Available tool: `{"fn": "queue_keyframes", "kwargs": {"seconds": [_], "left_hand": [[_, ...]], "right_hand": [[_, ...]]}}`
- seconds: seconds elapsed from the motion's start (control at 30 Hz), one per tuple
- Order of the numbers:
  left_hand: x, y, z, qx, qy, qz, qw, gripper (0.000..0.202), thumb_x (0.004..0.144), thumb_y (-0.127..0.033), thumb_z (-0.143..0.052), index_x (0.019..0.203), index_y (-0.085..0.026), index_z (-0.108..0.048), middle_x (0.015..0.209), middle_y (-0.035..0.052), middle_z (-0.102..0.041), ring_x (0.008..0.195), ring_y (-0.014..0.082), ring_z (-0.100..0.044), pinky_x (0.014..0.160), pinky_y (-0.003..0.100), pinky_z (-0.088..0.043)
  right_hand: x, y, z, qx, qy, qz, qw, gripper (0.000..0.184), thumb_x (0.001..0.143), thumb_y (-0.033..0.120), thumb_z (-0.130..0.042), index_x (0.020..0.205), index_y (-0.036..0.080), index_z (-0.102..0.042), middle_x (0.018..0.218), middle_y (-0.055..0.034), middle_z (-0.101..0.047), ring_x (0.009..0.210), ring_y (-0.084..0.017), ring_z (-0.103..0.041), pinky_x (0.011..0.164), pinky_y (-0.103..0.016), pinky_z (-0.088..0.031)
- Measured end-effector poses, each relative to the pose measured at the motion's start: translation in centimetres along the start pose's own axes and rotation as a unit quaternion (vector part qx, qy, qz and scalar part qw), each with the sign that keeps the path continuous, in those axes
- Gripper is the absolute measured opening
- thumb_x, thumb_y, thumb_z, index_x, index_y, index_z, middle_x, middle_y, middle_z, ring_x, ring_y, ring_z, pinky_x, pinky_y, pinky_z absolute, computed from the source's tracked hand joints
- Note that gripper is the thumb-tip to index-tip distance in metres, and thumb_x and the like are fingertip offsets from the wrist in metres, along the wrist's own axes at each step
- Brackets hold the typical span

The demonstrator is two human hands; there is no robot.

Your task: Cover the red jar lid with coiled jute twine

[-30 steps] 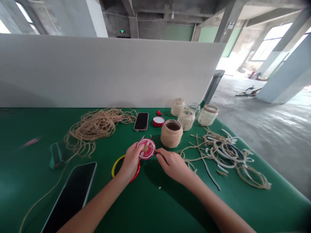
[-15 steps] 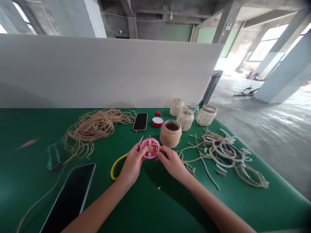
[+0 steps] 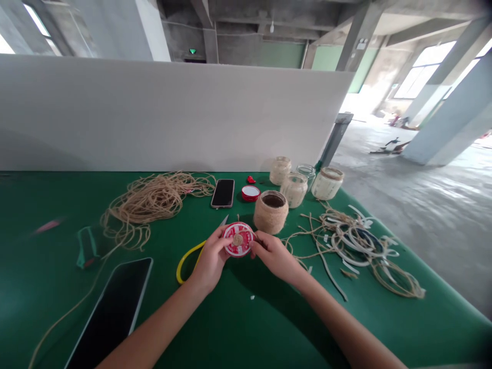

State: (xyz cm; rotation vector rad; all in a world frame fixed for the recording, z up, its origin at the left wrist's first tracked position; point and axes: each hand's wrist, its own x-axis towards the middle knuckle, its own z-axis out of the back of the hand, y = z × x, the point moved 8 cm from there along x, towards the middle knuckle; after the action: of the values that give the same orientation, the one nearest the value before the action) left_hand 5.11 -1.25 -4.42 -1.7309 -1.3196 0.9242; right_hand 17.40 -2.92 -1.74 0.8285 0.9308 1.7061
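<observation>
My left hand (image 3: 209,259) and my right hand (image 3: 272,254) both grip a round red lid (image 3: 238,239) by its edges, just above the green table (image 3: 246,318). A small coil of jute twine sits at the lid's centre. A twine-wrapped jar (image 3: 271,211) stands just behind the lid. Under my left hand lies a yellow ring (image 3: 184,261), partly hidden. A thin blade tip (image 3: 223,221) pokes out behind the lid.
A loose heap of twine (image 3: 154,197) lies at the back left. Two phones (image 3: 223,192) (image 3: 111,310) rest on the table. A second red lid (image 3: 250,192), glass jars (image 3: 303,182) and a tangle of strips and twine (image 3: 361,241) lie to the right. A white panel (image 3: 169,115) backs the table.
The right hand moved from pinching twine beside the lid to gripping the lid's right edge. The lid shifted slightly right and its twine coil grew a little.
</observation>
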Motion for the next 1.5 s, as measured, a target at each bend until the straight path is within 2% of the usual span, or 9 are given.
{"fn": "queue_keyframes", "kwargs": {"seconds": [0.1, 0.33, 0.5, 0.63, 0.83, 1.07, 1.33, 1.43, 1.5], "left_hand": [[-0.4, 0.1, -0.3, -0.027, 0.022, 0.031, 0.999, 0.031, 0.069, -0.015, -0.058, 0.099, -0.016, -0.062, 0.087, 0.0057, -0.067, 0.081, 0.0203, -0.061, 0.067, 0.026, -0.047], [-0.6, -0.5, -1.3, 0.046, 0.07, 0.001, 0.996, 0.029, 0.073, -0.019, -0.056, 0.102, -0.017, -0.06, 0.093, 0.0056, -0.065, 0.082, 0.0186, -0.06, 0.067, 0.024, -0.046], [-0.2, -0.1, -1.0, 0.096, 0.037, 0.012, 0.995, 0.025, 0.07, -0.024, -0.065, 0.093, -0.015, -0.061, 0.085, 0.0039, -0.066, 0.078, 0.016, -0.06, 0.07, 0.024, -0.046], [-0.1, 0.2, -0.7, 0.063, 0.024, 0.033, 0.997, 0.032, 0.071, -0.028, -0.066, 0.1, -0.014, -0.06, 0.089, 0.0064, -0.065, 0.08, 0.0168, -0.06, 0.07, 0.025, -0.047], [0.3, -0.2, 0.0, 0.012, -0.001, 0.025, 1.0, 0.033, 0.069, -0.028, -0.068, 0.098, -0.012, -0.061, 0.086, 0.0075, -0.066, 0.075, 0.016, -0.06, 0.068, 0.026, -0.049], [0.6, -0.7, 0.9, -0.02, -0.038, -0.002, 0.999, 0.025, 0.073, -0.026, -0.064, 0.094, -0.011, -0.061, 0.085, 0.0066, -0.066, 0.075, 0.0141, -0.06, 0.07, 0.025, -0.048], [0.8, -1.1, 2.4, 0.067, -0.092, -0.048, 0.992, 0.02, 0.073, -0.029, -0.061, 0.086, -0.013, -0.061, 0.073, 0.0023, -0.065, 0.067, 0.0129, -0.059, 0.064, 0.023, -0.046], [0.5, -1.2, 2.8, 0.091, -0.113, -0.064, 0.987, 0.021, 0.073, -0.03, -0.061, 0.086, -0.013, -0.061, 0.071, 0.0012, -0.064, 0.063, 0.012, -0.057, 0.06, 0.022, -0.046], [0.2, -1.1, 2.8, 0.111, -0.121, -0.08, 0.983, 0.023, 0.074, -0.032, -0.061, 0.088, -0.014, -0.06, 0.072, 0.0013, -0.063, 0.064, 0.0126, -0.057, 0.059, 0.022, -0.045]], "right_hand": [[-0.1, 0.4, 0.3, -0.027, 0.029, 0.007, 0.999, 0.02, 0.087, 0.023, -0.038, 0.07, 0.017, -0.047, 0.064, 0.0027, -0.053, 0.058, -0.009, -0.048, 0.054, -0.02, -0.034], [-0.2, 0.7, 1.4, -0.111, -0.011, 0.028, 0.993, 0.018, 0.085, 0.021, -0.041, 0.068, 0.018, -0.043, 0.063, 0.0041, -0.047, 0.056, -0.009, -0.042, 0.05, -0.02, -0.027], [-0.2, 0.6, 1.2, -0.141, -0.005, 0.024, 0.99, 0.017, 0.085, 0.024, -0.044, 0.07, 0.018, -0.046, 0.063, 0.0039, -0.05, 0.056, -0.009, -0.044, 0.051, -0.021, -0.027], [-0.1, 0.9, 1.3, -0.082, 0.005, 0.033, 0.996, 0.017, 0.09, 0.029, -0.039, 0.086, 0.019, -0.052, 0.071, 0.0016, -0.054, 0.062, -0.01, -0.048, 0.054, -0.021, -0.032], [-0.1, 0.5, 1.6, -0.042, 0.003, 0.007, 0.999, 0.025, 0.093, 0.03, -0.03, 0.104, 0.022, -0.05, 0.062, 0.0034, -0.049, 0.057, -0.011, -0.048, 0.055, -0.022, -0.036], [-0.3, 0.9, 1.4, -0.121, -0.026, 0.026, 0.992, 0.016, 0.09, 0.023, -0.034, 0.097, 0.021, -0.048, 0.068, 0.002, -0.054, 0.058, -0.012, -0.049, 0.053, -0.021, -0.032], [-0.8, 1.7, 0.1, -0.18, 0.022, 0.057, 0.982, 0.019, 0.09, 0.02, -0.036, 0.098, 0.023, -0.053, 0.078, -0.0009, -0.062, 0.065, -0.014, -0.056, 0.056, -0.022, -0.033], [-0.8, 1.3, -0.5, -0.133, 0.03, 0.026, 0.99, 0.021, 0.091, 0.028, -0.035, 0.098, 0.021, -0.054, 0.069, -0.0006, -0.061, 0.062, -0.013, -0.056, 0.056, -0.022, -0.035], [-0.7, 0.9, -1.4, -0.039, 0.055, 0.005, 0.998, 0.023, 0.092, 0.032, -0.034, 0.098, 0.02, -0.053, 0.065, 0.0003, -0.061, 0.058, -0.012, -0.054, 0.055, -0.021, -0.036]]}}
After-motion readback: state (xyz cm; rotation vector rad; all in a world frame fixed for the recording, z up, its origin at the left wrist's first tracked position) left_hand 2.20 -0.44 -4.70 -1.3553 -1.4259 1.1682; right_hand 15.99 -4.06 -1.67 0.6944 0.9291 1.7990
